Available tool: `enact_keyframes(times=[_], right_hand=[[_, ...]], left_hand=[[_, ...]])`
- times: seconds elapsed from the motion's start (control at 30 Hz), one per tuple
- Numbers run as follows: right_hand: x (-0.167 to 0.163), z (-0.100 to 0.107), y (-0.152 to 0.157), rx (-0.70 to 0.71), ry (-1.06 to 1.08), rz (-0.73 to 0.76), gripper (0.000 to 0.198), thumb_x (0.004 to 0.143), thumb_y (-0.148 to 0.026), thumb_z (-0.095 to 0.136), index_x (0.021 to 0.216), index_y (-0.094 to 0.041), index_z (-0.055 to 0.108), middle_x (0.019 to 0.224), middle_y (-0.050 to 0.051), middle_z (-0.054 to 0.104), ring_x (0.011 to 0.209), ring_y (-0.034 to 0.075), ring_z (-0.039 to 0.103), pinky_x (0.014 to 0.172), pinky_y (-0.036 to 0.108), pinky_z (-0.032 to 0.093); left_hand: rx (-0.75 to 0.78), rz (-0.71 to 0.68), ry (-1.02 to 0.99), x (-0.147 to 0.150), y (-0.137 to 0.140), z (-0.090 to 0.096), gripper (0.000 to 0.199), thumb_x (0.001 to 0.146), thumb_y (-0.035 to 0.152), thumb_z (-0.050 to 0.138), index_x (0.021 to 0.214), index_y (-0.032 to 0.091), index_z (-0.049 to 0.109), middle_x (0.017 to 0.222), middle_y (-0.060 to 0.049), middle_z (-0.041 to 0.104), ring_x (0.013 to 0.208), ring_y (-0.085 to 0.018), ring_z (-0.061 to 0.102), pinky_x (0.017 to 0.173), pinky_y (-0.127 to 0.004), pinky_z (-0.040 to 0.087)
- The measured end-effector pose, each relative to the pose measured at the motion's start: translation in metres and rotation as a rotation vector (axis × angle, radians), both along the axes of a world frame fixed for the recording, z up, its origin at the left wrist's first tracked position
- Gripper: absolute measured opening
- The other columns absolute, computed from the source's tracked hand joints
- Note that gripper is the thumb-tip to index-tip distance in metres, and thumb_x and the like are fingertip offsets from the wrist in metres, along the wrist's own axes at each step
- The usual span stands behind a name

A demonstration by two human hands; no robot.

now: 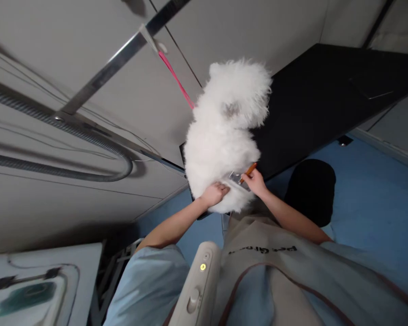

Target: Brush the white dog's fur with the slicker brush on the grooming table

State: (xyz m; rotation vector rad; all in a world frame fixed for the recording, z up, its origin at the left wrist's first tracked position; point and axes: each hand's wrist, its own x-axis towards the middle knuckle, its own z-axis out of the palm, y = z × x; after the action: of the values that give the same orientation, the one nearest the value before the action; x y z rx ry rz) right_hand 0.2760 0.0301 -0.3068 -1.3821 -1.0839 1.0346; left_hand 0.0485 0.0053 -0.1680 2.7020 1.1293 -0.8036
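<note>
Pale device (197, 284) foremost, dog's fur (221, 147) lies between hands (216, 194) (255, 182).

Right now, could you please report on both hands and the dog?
Left hand against white dog. Right hand holding orange-handled tool. Pink strap clear of hands.

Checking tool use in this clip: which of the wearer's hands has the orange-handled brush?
The right hand, closed around the orange-handled brush; the left hand rests against the white fur.

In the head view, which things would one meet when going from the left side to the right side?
Grey hose, pink strap, left hand, right hand, black rounded object.
</note>
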Motion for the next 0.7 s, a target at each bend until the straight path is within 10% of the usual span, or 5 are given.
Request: enact_keyframes(times=[0.13,0.3,0.43,0.6,0.7], right_hand=[[-0.001,0.001,0.000,-0.007,0.020,-0.301,0.027,0.076,-0.047,0.063,0.082,-0.024,0.050,0.079,0.003,0.063,0.079,0.023,0.063,0.080,0.039,0.054],[-0.014,-0.001,-0.010,-0.023,0.225,-0.040,0.037,0.072,-0.056,0.067,0.082,-0.024,0.050,0.075,0.001,0.064,0.073,0.022,0.064,0.073,0.036,0.055],[-0.003,-0.010,-0.012,-0.056,0.163,-0.332,0.039,0.073,-0.058,0.065,0.080,-0.025,0.048,0.073,0.001,0.061,0.073,0.021,0.062,0.075,0.037,0.055],[-0.009,-0.009,-0.013,-0.052,0.235,-0.115,0.036,0.071,-0.055,0.067,0.080,-0.024,0.050,0.072,0.000,0.062,0.074,0.021,0.063,0.074,0.037,0.056],[-0.011,-0.010,-0.015,-0.069,0.176,-0.288,0.035,0.072,-0.055,0.064,0.079,-0.025,0.048,0.072,0.000,0.061,0.075,0.022,0.063,0.077,0.039,0.056]], left_hand=[[-0.006,0.043,0.010,-0.007,0.002,-0.001,0.050,0.092,0.009,0.045,0.139,0.014,0.062,0.118,-0.015,0.070,0.108,-0.028,0.064,0.086,-0.037,0.054],[-0.038,0.100,0.030,-0.003,0.001,0.005,0.053,0.089,0.006,0.048,0.140,0.014,0.061,0.117,-0.014,0.071,0.102,-0.026,0.067,0.081,-0.031,0.051],[0.054,0.136,0.085,0.012,0.002,0.018,0.066,0.090,0.006,0.049,0.156,0.011,0.041,0.107,-0.016,0.073,0.098,-0.029,0.069,0.078,-0.033,0.049],[0.045,0.116,0.106,0.028,0.004,0.021,0.033,0.094,0.009,0.045,0.106,0.009,0.075,0.088,-0.019,0.074,0.088,-0.029,0.070,0.074,-0.034,0.048],[0.026,0.125,0.082,0.023,0.009,0.019,0.028,0.088,0.006,0.051,0.100,0.011,0.076,0.092,-0.019,0.074,0.091,-0.030,0.071,0.075,-0.035,0.049]])
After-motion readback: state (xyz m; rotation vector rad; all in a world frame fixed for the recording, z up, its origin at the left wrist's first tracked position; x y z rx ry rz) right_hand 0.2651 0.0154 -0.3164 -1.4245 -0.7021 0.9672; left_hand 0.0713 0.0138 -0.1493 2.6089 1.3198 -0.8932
